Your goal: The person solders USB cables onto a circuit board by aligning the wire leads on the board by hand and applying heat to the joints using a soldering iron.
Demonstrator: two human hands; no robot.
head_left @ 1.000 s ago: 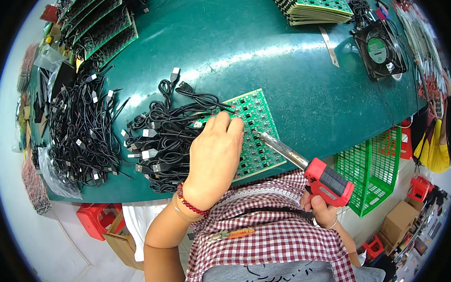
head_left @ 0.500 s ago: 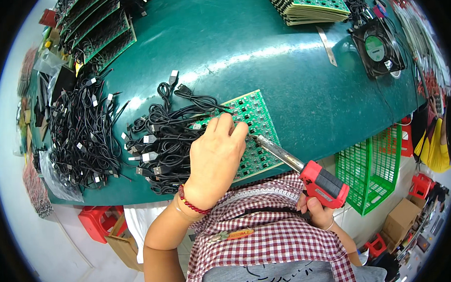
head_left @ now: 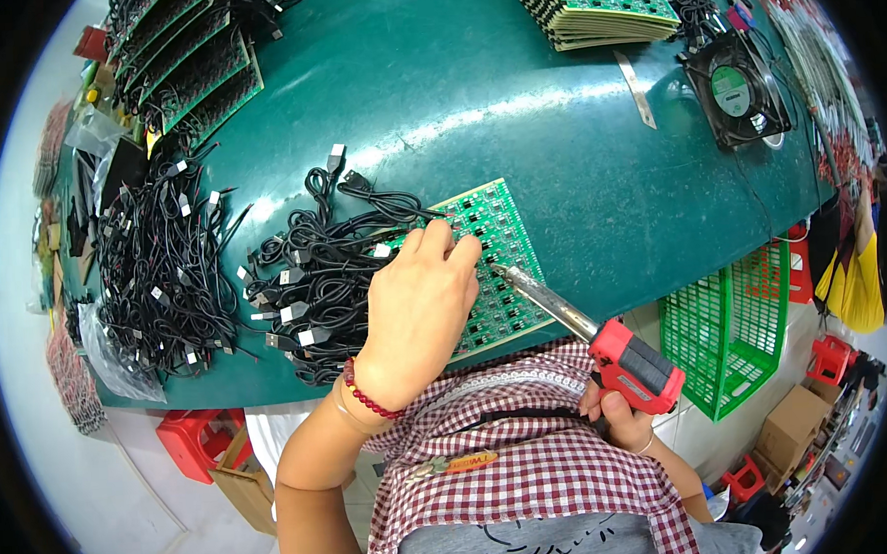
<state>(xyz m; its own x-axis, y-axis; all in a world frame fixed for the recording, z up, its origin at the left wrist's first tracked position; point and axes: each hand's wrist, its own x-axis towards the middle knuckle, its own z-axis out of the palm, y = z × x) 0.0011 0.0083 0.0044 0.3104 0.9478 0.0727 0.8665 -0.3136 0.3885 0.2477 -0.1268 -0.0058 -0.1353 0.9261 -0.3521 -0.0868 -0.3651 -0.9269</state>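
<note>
Head view: the board (head_left: 509,243) lies at the near edge of the bench (head_left: 597,193), its left part covered by cables (head_left: 316,252). Little has changed over the last second: the left hand (head_left: 420,302) shifts slightly above the board, while the iron (head_left: 612,347) keeps its tip at about the same place, just beside the left fingers. In my judgement, the work remains on one spot. Right grip: clamped around the iron's handle by the right hand (head_left: 619,419). Left grip: fingers bent, fingertips hidden; whether apart, together or clamped on a wire cannot be told. Tip contact with the board: not confirmed. A pile (head_left: 165,272) of further leads lies toward the bench's left edge.
</note>
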